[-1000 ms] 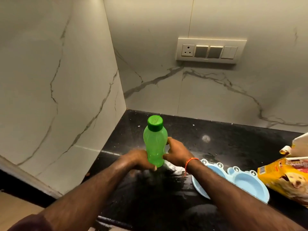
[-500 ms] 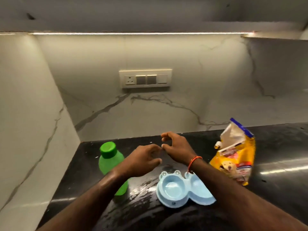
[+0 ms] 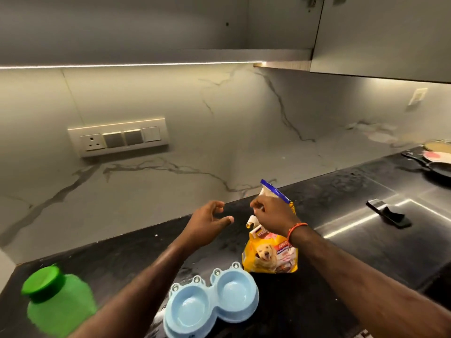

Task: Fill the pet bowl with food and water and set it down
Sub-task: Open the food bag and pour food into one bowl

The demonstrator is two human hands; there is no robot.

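A light-blue double pet bowl (image 3: 211, 287) with little frog-eye knobs sits on the black counter near the front edge; both wells look empty. The yellow pet food bag (image 3: 268, 254) with a puppy picture stands just behind it, its top open. My right hand (image 3: 271, 213), an orange thread on the wrist, covers the bag's top with fingers curled onto it. My left hand (image 3: 207, 223) hovers open to the left of the bag, holding nothing. The green water bottle (image 3: 58, 303), cap on, stands at the lower left.
The black counter (image 3: 127, 252) meets a marble wall carrying a switch panel (image 3: 117, 137). To the right lies a steel surface (image 3: 361, 230) with a black object (image 3: 388, 213) on it, and a dark pan (image 3: 436, 168) farther back. Cabinets hang overhead.
Both hands left the green bottle and moved right, past the bowl. My right hand now rests on the top of the food bag. The view swung right and up.
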